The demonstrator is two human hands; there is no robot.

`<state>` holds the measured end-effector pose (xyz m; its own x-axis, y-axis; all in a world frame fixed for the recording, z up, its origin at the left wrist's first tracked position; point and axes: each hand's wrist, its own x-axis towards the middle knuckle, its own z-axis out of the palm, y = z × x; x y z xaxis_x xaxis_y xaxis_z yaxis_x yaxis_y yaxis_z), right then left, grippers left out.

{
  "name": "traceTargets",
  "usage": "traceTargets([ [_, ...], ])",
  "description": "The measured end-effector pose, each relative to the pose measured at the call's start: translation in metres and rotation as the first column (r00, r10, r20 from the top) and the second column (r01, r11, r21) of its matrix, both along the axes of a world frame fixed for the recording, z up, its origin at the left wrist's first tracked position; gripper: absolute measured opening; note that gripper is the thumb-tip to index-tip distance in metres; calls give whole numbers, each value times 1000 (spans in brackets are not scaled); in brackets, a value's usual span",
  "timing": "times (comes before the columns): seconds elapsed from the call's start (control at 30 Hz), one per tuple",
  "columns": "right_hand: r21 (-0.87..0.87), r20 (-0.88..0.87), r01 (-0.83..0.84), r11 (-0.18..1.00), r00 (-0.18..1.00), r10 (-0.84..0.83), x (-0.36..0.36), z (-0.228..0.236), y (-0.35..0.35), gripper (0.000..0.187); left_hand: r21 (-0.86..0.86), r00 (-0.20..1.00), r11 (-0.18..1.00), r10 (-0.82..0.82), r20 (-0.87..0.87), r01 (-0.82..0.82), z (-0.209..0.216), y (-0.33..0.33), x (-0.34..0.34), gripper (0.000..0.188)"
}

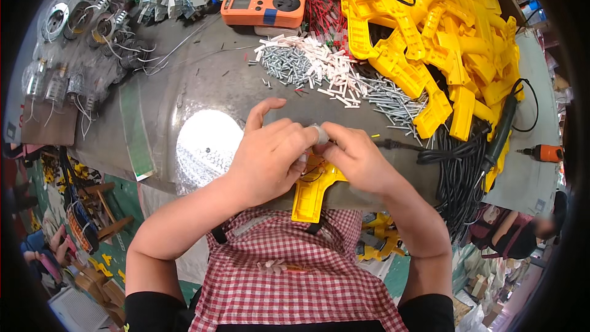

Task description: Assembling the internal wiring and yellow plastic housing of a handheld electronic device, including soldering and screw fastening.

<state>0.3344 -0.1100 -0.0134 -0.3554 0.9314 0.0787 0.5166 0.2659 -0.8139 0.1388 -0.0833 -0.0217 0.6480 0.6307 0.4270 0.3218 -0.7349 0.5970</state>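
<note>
Near the table's front edge lies a yellow plastic shell half (310, 195), shaped like a tool handle, with thin dark wire inside. My left hand (273, 150) bends over its upper end, index finger lifted away and the other fingers curled in. A pale finger cover (321, 135) shows where the two hands meet. My right hand (359, 158) has thumb and forefinger pinched at that spot, by the end of a black cord (390, 144) that runs out to the right. My fingers hide what lies between the fingertips.
Ahead lie screws (286, 64), white sleeves (335, 64) and an orange multimeter (263, 8). Yellow shells (424, 43) are heaped at far right, above coiled black cable (455, 172) and a soldering iron (501, 126). A reflective round disc (209, 147) lies left; bagged metal parts (80, 24) lie beyond.
</note>
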Motion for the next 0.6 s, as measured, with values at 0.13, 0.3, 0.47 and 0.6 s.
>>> traceTargets([
  [0.13, 196, 107, 55, 979, 991, -77, -5, 7, -5, 11, -360, 989, 931, 106, 98, -64, 4, 2, 3, 36],
  [0.3, 7, 54, 18, 1000, 998, -18, 1, 7, -4, 8, -646, 997, 763, 34, 69, 19, 8, 12, -12, 32],
  [0.47, -241, -492, 113, 964, 842, -221, 8, -10, -10, 8, 184, 988, 983, 39, -153, -10, 50, 3, -9, 38],
  [0.6, -374, -486, 101, 922, 825, -288, 23, 0, -14, 14, 305, 918, 951, 83, -388, 43, 54, -8, -9, 25],
])
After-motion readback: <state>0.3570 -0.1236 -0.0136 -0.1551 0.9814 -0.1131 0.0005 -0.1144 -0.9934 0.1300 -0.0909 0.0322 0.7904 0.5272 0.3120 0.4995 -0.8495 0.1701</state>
